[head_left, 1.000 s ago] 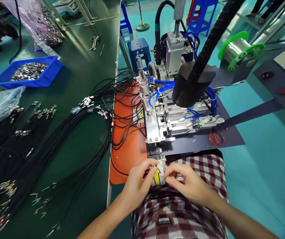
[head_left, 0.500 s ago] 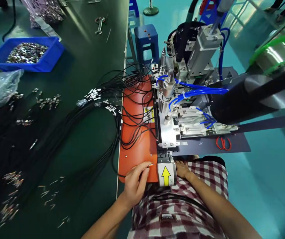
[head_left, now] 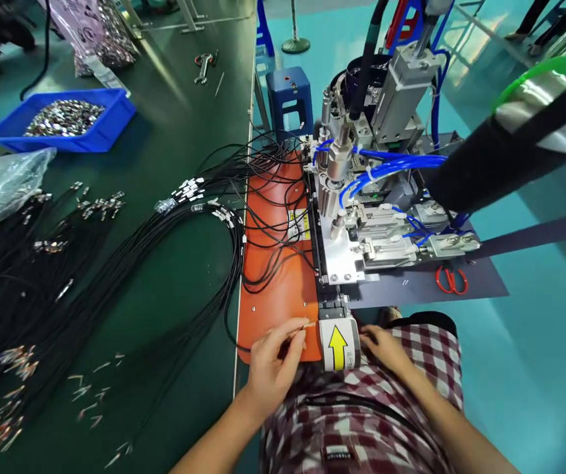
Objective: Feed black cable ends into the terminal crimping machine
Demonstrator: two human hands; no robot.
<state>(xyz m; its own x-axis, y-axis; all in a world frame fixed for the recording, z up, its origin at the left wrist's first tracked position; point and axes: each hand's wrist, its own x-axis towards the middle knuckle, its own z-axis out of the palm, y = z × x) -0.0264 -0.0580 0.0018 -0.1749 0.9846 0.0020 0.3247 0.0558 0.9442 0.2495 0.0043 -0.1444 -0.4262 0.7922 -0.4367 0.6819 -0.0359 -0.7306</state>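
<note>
My left hand (head_left: 276, 362) is closed in a pinch over the front of the orange plate (head_left: 280, 299). Between its thumb and forefinger is the end of a black cable (head_left: 228, 334), whose thin bare tip (head_left: 311, 324) points right toward the feed of the machine. Just right of that tip is a rounded block (head_left: 339, 345) with a white label and yellow arrow. My right hand (head_left: 384, 345) is on the block's other side, above my lap. Its visible fingers are apart and I see nothing in them; some fingertips are hidden by the block.
Black cables (head_left: 236, 257) loop from the dark green table (head_left: 184, 355) across the plate. The machine (head_left: 342, 257) with blue air hoses stands ahead. Red-handled scissors (head_left: 451, 282) lie to its right. A blue bin (head_left: 90, 141) of metal parts sits at far left, a blue stool (head_left: 287, 82) behind.
The view has shifted slightly. My right hand has lifted from lying lower beside the block, its fingers now at the block's side. My left hand still pinches the cable end, close to the block.
</note>
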